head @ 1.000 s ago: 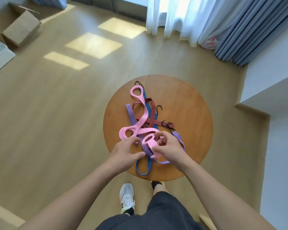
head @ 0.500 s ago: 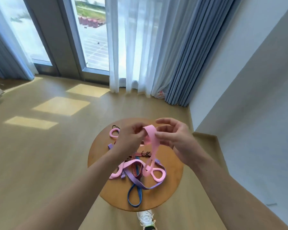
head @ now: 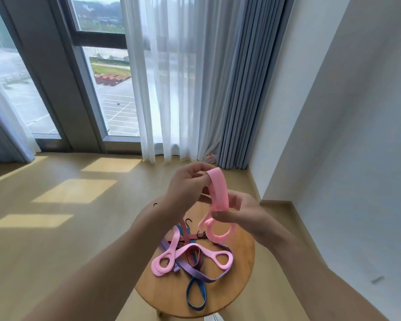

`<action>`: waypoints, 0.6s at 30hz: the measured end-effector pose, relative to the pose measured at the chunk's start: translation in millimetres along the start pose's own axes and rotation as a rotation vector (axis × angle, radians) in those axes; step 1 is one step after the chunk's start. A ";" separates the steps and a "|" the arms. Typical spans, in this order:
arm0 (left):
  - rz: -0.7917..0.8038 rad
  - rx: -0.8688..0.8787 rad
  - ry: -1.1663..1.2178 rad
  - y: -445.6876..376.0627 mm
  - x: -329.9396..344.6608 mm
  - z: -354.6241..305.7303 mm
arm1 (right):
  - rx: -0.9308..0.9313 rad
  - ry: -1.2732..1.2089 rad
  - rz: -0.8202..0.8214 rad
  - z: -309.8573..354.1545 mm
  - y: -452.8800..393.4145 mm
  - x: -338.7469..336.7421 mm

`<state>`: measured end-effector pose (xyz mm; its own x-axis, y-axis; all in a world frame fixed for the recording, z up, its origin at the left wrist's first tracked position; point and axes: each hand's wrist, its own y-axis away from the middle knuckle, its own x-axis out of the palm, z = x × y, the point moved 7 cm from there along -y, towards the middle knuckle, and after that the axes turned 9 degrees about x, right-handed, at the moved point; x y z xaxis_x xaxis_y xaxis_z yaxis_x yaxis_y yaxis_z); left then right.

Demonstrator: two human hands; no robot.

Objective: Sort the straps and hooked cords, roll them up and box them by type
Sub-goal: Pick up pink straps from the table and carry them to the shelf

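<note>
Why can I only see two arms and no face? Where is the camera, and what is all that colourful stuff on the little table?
The camera sits on the person's head and looks forward and down, so you see only what that person sees: their own two arms reaching out. There is just this one view.

The left hand pinches the top of a pink strap, folded over like a loop. The right hand holds the same strap lower down, and a round pink ring end hangs below it.

Under the hands stands a small round wooden table. On it lies a tangled pile: another pink strap with ring ends, a purple strap, a blue loop, and red striped cords with black hooks.

Behind are a window, white and grey curtains, and a wooden floor. No box shows in this picture.
</note>
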<state>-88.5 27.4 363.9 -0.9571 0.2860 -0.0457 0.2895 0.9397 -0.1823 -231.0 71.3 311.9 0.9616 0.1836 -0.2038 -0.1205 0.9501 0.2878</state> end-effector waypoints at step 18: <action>-0.005 -0.258 0.189 -8.4 68.7 65.9 | 0.098 -0.539 -0.187 -77.0 82.4 -83.8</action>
<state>-157.3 26.7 297.5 -0.9469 0.2883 0.1424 0.3008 0.9508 0.0747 -340.4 153.7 280.6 0.9571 -0.1639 0.2389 0.0622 0.9216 0.3831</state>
